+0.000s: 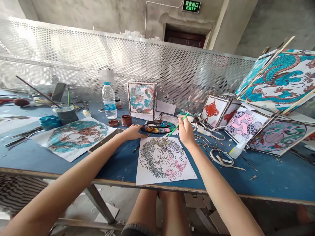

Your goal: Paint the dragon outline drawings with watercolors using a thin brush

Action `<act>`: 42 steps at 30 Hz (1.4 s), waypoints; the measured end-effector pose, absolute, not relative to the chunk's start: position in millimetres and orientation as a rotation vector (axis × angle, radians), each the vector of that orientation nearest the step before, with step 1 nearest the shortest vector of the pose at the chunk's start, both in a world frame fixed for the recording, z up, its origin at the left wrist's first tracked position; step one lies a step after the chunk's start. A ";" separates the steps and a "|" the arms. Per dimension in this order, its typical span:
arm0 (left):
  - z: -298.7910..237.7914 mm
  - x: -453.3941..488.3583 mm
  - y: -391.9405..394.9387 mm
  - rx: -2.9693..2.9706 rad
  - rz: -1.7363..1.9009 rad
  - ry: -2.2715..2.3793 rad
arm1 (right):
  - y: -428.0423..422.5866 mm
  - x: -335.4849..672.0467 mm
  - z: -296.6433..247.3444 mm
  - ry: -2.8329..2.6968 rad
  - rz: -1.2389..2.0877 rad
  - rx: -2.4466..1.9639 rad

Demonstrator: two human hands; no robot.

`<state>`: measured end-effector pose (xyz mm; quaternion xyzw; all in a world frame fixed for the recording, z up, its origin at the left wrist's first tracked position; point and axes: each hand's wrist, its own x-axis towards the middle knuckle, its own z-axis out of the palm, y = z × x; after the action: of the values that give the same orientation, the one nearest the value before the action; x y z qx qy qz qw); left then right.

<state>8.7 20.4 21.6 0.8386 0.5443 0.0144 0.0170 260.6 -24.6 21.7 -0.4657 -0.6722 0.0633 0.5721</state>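
My right hand (pixel 186 129) grips a thin green paintbrush (pixel 177 126), its tip on the upper part of a dragon drawing (pixel 161 160). This paper lies at the table's front edge; pink colours its lower right and yellowish green its top, while much of the line work is uncoloured. My left hand (pixel 133 132) rests palm down near the sheet's upper left corner, fingers extended and holding nothing. Just beyond the paper, between both hands, is a dark oval paint palette (pixel 161 127) with several colours in its wells.
Left of me lie a painted dragon sheet (pixel 76 139), a blue paint jar (pixel 50 122) and a grey cup (pixel 67 114). A water bottle (pixel 109 101) stands behind an open brown paint jar (pixel 126 120). Twigs, a tape roll (pixel 221 157), a glue bottle (pixel 237 150) and painted lanterns (pixel 278 78) occupy the right.
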 end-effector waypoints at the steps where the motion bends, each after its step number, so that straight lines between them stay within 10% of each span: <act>1: 21.8 8.8 20.2 2.609 0.042 1.687 | -24.4 259.9 21.0 -1.571 0.196 -1.069; 42: 19.9 8.0 22.3 2.616 0.060 1.693 | -34.0 258.9 29.3 -1.713 0.101 -1.055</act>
<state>8.0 22.3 19.9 0.8393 0.5432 0.0193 0.0124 258.9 -34.0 29.3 -0.4427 -0.7188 0.0423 0.5344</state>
